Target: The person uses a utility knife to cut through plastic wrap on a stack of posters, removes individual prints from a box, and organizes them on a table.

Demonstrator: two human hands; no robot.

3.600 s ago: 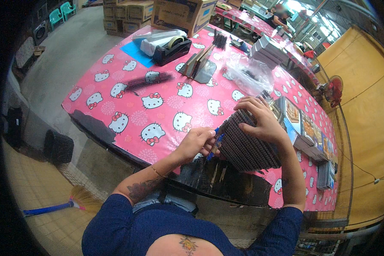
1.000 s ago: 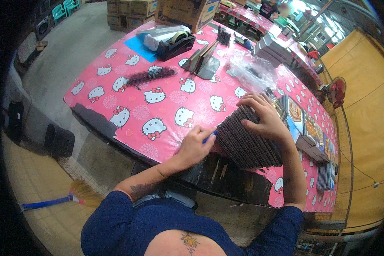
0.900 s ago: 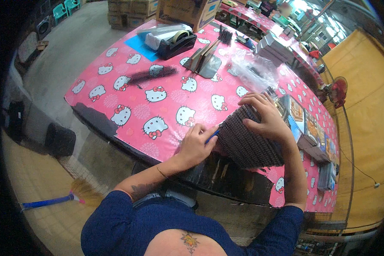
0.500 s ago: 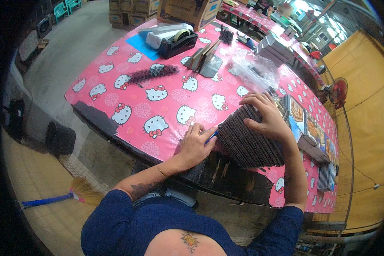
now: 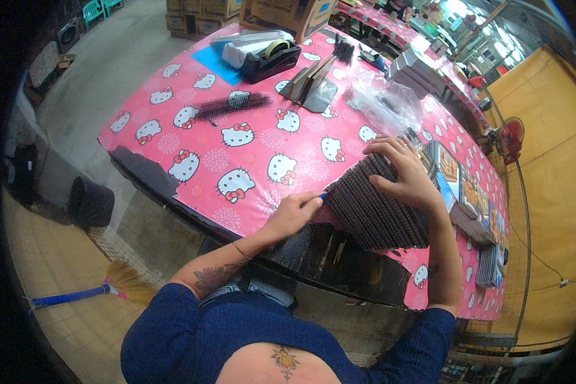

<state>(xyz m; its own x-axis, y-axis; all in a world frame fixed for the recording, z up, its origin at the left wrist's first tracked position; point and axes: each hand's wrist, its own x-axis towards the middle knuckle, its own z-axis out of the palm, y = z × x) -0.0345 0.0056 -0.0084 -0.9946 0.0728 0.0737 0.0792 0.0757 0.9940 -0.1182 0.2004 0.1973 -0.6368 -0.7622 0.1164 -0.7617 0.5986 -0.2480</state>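
A stack of wire-bound books (image 5: 374,208), their black bindings facing me, stands at the near edge of the pink table. My right hand (image 5: 403,176) lies over the far right part of the stack, fingers bent and spread, touching the top. At the stack's left corner is my left hand (image 5: 294,212), its fingers closed around a slim blue thing (image 5: 324,194). Only a short end of it shows, so its kind is unclear. That end is at the ends of the bindings.
Black binding wires (image 5: 233,107) lie on the pink tablecloth (image 5: 253,160). Beyond are a tape dispenser (image 5: 272,61), a metal stand (image 5: 310,89), clear plastic bags (image 5: 387,105) and a large carton (image 5: 288,16). More book stacks (image 5: 470,221) line the right side. A broom (image 5: 77,297) is on the floor.
My left hand has turned and drawn its fingers in more tightly, so less of the blue thing shows. My right hand stays on the stack. The view has shifted slightly.
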